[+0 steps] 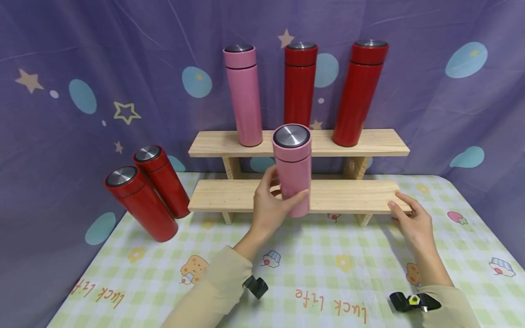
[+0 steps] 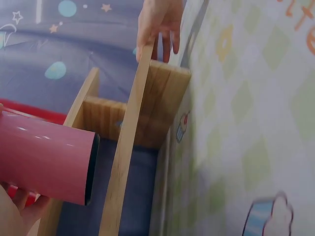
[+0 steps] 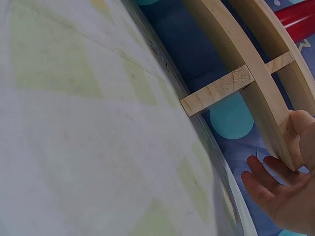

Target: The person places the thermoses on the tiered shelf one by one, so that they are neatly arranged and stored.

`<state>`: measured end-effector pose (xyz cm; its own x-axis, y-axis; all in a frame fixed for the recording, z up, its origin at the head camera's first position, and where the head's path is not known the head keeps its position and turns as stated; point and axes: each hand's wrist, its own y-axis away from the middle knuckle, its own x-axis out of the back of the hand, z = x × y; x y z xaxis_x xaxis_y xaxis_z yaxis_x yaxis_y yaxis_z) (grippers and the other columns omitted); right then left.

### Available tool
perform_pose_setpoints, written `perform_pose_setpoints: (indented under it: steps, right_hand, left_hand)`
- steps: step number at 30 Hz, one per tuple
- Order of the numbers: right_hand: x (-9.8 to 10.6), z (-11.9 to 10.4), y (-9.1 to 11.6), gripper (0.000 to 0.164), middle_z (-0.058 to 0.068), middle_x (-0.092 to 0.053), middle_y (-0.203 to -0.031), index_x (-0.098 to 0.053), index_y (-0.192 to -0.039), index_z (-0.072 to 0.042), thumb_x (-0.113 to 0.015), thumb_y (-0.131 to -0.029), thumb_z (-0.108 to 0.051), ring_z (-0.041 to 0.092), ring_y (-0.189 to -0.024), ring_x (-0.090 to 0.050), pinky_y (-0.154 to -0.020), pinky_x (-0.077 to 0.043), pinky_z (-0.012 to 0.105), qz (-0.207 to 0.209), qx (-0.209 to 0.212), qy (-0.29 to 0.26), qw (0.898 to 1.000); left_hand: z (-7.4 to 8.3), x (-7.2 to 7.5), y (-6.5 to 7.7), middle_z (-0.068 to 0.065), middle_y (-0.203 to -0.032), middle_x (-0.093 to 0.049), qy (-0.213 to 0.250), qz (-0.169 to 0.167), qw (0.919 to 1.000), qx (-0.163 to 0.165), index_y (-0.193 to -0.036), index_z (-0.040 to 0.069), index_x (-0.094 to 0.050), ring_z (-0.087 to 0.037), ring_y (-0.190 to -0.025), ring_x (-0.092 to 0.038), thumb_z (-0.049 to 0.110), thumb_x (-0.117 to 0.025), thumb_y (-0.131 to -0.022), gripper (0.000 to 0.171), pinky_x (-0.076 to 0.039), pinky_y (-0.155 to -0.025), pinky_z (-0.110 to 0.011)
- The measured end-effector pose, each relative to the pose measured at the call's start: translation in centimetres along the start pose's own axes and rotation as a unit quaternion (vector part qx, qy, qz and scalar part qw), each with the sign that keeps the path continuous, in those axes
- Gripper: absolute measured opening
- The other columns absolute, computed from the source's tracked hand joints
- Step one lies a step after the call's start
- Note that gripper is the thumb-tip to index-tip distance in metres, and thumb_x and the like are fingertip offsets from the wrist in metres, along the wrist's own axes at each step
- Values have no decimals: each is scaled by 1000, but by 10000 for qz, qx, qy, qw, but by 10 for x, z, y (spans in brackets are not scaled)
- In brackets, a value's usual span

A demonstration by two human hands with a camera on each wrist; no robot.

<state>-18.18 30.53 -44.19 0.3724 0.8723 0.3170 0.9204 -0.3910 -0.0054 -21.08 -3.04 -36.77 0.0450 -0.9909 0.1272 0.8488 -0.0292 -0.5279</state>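
Note:
My left hand [image 1: 268,200] grips a pink thermos bottle [image 1: 293,164] round its lower body. The bottle is upright with its steel-topped lid facing up, held in front of the wooden two-tier shelf [image 1: 344,196]. In the left wrist view, the base of the pink thermos [image 2: 44,152] hangs above the lower board's level. With thumb and fingers, my right hand [image 1: 416,225] holds the right end of the lower board. The right wrist view shows its thumb on one face of that board and the other fingers [image 3: 258,189] curled by the opposite face.
On the upper board stand another pink thermos [image 1: 245,100], a red thermos [image 1: 301,86] partly hidden by the held one, and a second red thermos [image 1: 361,91]. Two more red thermoses [image 1: 143,205] stand on the checked tablecloth [image 1: 320,269] left of the shelf. A purple curtain [image 1: 430,114] hangs behind.

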Motion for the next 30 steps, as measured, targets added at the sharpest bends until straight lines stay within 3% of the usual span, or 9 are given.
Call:
perform_pose_setpoints:
  steps: [9,18,30]
  right_hand:
    - [-3,-1,-2,66,16,-45,-139,-43,-151,-14,-63,-95,-44,-7,-88,-54,-79,-52,16,8,-18,-21,10000]
    - [-2,-2,-1,66,9,-46,-134,-43,-151,-16,-63,-95,-45,-5,-89,-54,-79,-52,16,-34,33,-50,10000]
    - [0,-2,0,65,-5,-49,-120,-44,-150,-16,-65,-94,-41,-6,-86,-55,-76,-52,14,-15,-32,-236,9997]
  left_hand:
    - [1,-25,-1,2,-118,-64,22,-111,9997,218,-135,16,-56,-15,-103,-60,24,-89,-72,72,-54,-81,-37]
    - [5,-45,-10,2,-113,-66,134,-171,9997,87,-133,17,-57,-13,-100,-61,27,-89,-73,69,-55,-79,-34]
    - [11,-78,-19,7,-114,-63,17,-572,9982,152,-135,21,-53,-5,-100,-59,29,-88,-75,70,-52,-79,-22]
